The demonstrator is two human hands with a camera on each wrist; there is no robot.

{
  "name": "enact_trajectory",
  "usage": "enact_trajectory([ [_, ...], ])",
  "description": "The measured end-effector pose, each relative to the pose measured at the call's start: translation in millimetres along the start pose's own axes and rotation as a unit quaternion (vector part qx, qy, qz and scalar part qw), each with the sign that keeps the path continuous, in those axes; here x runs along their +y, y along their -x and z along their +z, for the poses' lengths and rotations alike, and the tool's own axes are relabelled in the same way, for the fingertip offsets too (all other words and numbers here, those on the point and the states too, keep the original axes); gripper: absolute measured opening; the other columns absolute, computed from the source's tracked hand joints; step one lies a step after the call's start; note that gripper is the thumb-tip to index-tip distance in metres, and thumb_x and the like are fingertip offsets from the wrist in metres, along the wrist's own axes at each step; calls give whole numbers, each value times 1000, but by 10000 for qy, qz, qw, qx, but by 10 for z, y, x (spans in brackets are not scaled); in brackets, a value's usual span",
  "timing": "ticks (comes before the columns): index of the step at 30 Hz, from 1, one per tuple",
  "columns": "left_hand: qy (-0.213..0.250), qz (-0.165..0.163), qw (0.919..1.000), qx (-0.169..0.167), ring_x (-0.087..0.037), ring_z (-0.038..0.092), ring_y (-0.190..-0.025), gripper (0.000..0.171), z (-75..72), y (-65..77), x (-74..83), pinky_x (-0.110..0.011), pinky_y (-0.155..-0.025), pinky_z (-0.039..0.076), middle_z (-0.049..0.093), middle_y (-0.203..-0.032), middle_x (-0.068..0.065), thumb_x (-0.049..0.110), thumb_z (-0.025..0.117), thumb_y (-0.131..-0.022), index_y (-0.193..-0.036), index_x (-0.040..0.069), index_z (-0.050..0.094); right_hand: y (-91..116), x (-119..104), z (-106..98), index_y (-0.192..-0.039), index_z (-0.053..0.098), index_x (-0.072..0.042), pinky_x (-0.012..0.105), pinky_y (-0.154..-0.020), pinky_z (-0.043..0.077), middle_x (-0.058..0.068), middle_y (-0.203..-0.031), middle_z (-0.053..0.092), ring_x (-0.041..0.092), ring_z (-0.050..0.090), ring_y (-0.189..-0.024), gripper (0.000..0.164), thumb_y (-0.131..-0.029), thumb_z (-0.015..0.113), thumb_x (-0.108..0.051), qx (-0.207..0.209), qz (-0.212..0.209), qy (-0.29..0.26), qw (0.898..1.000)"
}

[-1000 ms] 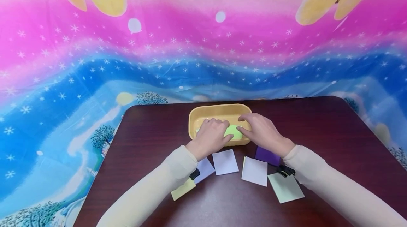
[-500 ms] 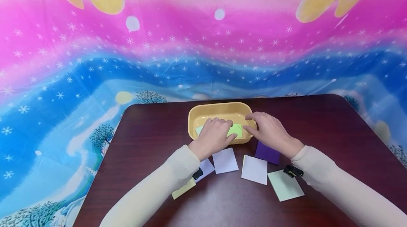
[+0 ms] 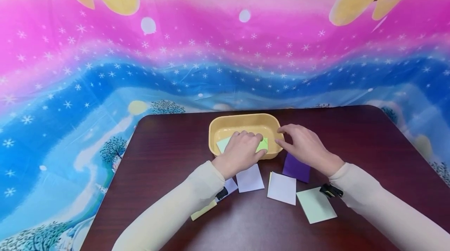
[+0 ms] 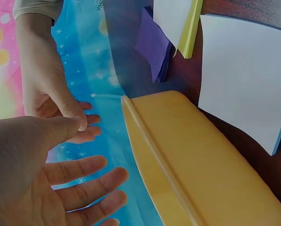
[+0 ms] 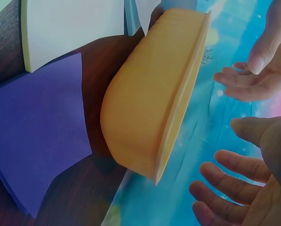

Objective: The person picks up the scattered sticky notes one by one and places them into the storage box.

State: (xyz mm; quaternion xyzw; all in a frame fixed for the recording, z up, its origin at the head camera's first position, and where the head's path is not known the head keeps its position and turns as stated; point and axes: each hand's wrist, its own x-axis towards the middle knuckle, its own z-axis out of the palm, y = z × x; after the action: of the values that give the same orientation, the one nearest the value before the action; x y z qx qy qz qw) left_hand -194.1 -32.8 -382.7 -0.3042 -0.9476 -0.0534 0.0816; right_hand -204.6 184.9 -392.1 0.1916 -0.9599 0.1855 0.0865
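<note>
A yellow plastic basin [image 3: 242,123] stands near the far side of the table, holding a bright green paper piece [image 3: 263,144] and a pale green one [image 3: 223,144]. Over its front part is my left hand [image 3: 242,152], which covers the middle of these papers. In the left wrist view the fingers [image 4: 91,186] are loosely extended, nothing between them and the thumb. My right hand [image 3: 305,145] is at the basin's right end, fingertips right at the rim. Seen from the right wrist, its fingers [image 5: 230,181] are spread and hold nothing.
Before the basin lie square note pads: purple [image 3: 297,168], white over yellow [image 3: 282,189], pale green [image 3: 316,206], white [image 3: 250,178], lavender [image 3: 230,187] and yellow [image 3: 204,210]. The left forearm partly covers the last two. A patterned cloth [image 3: 211,56] hangs behind the table.
My right hand has moved right, from over the basin to its right rim. My left hand has shifted slightly right, uncovering more of the pale green paper.
</note>
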Motion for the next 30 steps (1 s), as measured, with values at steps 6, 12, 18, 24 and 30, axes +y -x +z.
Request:
enact_trajectory([
  [6, 22, 97, 9999, 14, -19, 64, -76, 29, 19, -3, 44, -30, -64, 43, 69, -80, 3, 44, 65, -97, -102, 16, 69, 37, 53, -6, -116, 71, -2, 48, -80, 57, 16, -112, 74, 31, 70, -101, 34, -92, 74, -25, 1, 59, -25, 10000],
  [12, 25, 150, 9998, 102, -19, 64, -76, 30, 29, 7, 91, -31, -64, 43, 70, -80, 2, 45, 65, -97, -102, 16, 71, 80, 110, 3, -115, 72, -2, 51, -83, 57, 16, -111, 74, 34, 70, -102, 33, -93, 74, -27, -3, 109, -27, 9999],
  [18, 62, 136, 9999, 60, -19, 66, -82, 35, 39, 8, 138, -33, -71, 48, 74, -89, 2, 49, 62, -97, -110, 17, 71, 129, 165, 10, -114, 72, -2, 52, -83, 57, 17, -111, 74, 35, 70, -101, 32, -92, 75, -26, 57, 121, 62, 9999],
  [24, 13, 198, 9998, 84, -20, 67, -82, 33, 50, 2, 177, -34, -69, 48, 74, -90, 3, 47, 62, -98, -109, 18, 70, 170, 207, 25, -113, 71, -2, 54, -84, 57, 18, -111, 74, 36, 70, -102, 32, -91, 76, -25, 91, 163, 106, 9998],
  [30, -103, 286, 9995, 28, -20, 68, -82, 32, 43, 8, 209, -34, -70, 49, 74, -90, 3, 47, 61, -98, -108, 18, 70, 209, 247, 35, -117, 70, -1, 55, -86, 56, 20, -116, 72, 38, 69, -106, 35, -90, 76, -23, 40, 224, 109, 9997],
])
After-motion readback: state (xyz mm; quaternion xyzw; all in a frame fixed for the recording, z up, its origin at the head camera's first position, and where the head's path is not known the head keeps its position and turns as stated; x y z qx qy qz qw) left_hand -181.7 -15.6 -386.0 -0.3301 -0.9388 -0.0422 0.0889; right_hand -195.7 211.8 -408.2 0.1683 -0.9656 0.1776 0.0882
